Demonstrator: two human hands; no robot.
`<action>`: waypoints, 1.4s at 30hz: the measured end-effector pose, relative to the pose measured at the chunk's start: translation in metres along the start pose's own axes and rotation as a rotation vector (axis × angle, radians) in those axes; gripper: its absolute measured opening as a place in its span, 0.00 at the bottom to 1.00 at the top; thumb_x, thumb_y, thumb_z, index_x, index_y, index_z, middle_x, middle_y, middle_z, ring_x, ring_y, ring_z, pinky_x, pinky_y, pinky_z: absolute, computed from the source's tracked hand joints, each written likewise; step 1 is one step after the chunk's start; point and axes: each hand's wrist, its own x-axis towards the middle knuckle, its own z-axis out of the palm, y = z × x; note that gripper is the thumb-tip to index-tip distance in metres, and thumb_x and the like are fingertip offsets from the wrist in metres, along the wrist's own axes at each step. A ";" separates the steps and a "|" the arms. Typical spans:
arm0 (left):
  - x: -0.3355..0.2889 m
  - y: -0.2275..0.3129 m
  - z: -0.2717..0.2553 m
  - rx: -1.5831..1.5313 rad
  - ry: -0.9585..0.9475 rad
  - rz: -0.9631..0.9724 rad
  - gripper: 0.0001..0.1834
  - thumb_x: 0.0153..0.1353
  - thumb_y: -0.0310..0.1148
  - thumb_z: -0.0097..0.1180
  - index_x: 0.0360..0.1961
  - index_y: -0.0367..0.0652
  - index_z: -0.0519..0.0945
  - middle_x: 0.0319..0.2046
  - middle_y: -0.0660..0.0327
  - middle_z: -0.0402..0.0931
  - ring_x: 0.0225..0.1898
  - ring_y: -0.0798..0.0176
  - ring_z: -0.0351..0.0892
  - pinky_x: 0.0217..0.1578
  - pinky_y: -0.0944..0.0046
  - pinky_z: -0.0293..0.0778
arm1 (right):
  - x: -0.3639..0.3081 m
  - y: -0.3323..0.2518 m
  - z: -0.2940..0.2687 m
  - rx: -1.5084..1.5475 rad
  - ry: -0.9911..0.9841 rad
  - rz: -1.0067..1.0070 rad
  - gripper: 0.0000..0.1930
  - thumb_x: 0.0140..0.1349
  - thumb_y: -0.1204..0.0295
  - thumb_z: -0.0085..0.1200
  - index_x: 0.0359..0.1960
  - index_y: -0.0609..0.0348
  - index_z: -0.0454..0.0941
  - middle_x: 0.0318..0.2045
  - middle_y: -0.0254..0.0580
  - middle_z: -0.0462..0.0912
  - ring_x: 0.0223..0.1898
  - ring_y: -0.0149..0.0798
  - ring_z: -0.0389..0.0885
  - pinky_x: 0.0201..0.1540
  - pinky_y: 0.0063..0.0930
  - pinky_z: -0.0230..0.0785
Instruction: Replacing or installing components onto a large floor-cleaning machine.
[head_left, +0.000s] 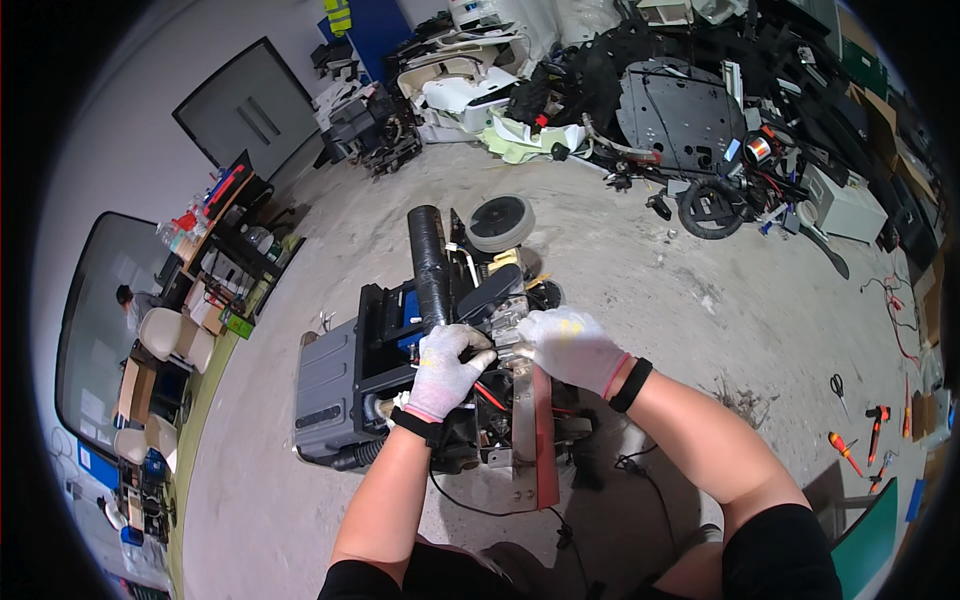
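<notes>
A partly taken-apart machine with a grey ribbed housing [328, 390] lies on the floor in front of me, its wires and metal parts exposed. A thick black tube [428, 262] and a grey-rimmed wheel [500, 222] stick out at its far end. My left hand [450, 368], in a white work glove, is closed at the silvery metal fitting [508, 325], thumb and forefinger brought together. From the other side my gloved right hand [570, 345] curls against the same fitting. What either hand's fingers grip is hidden. Below them runs a red-edged metal bar [543, 440].
Scrap plastic and metal, including a perforated grey plate [680, 115], are heaped at the back. Scissors [838, 388] and an orange-handled screwdriver [846, 455] lie at right. Dark cables [635, 464] cross the floor near me. A cluttered desk [215, 225] and chair [178, 338] stand left.
</notes>
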 end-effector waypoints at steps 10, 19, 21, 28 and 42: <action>-0.054 -0.048 -0.047 0.179 0.105 -0.321 0.17 0.54 0.37 0.71 0.41 0.41 0.82 0.38 0.53 0.82 0.44 0.48 0.80 0.49 0.51 0.72 | 0.004 -0.005 0.004 0.245 -0.094 0.376 0.13 0.66 0.60 0.58 0.34 0.56 0.84 0.30 0.51 0.85 0.34 0.58 0.84 0.38 0.46 0.76; -0.072 -0.080 -0.062 0.356 -0.044 -0.333 0.30 0.51 0.54 0.73 0.44 0.39 0.84 0.38 0.48 0.83 0.45 0.43 0.82 0.49 0.47 0.77 | -0.004 -0.010 0.014 0.376 0.038 0.205 0.09 0.58 0.75 0.66 0.33 0.59 0.75 0.30 0.51 0.77 0.35 0.57 0.80 0.39 0.42 0.74; -0.073 -0.087 -0.069 0.285 -0.094 -0.385 0.29 0.50 0.54 0.74 0.40 0.38 0.85 0.36 0.45 0.83 0.44 0.41 0.82 0.48 0.46 0.77 | -0.004 -0.010 0.014 0.415 0.039 0.169 0.09 0.59 0.76 0.65 0.35 0.59 0.75 0.31 0.52 0.77 0.36 0.57 0.80 0.41 0.41 0.74; -0.081 -0.095 -0.076 0.275 0.079 -0.385 0.38 0.43 0.48 0.79 0.53 0.38 0.80 0.47 0.46 0.79 0.53 0.42 0.77 0.57 0.49 0.74 | 0.012 -0.014 -0.016 0.535 0.250 0.513 0.08 0.74 0.72 0.48 0.48 0.62 0.75 0.38 0.50 0.83 0.38 0.45 0.82 0.45 0.37 0.75; -0.226 -0.213 -0.229 0.627 0.344 -1.160 0.38 0.65 0.59 0.60 0.58 0.31 0.78 0.55 0.37 0.79 0.62 0.40 0.76 0.63 0.48 0.71 | 0.021 -0.078 -0.049 0.433 -0.473 0.188 0.10 0.59 0.67 0.66 0.40 0.55 0.85 0.29 0.51 0.85 0.33 0.54 0.85 0.37 0.41 0.78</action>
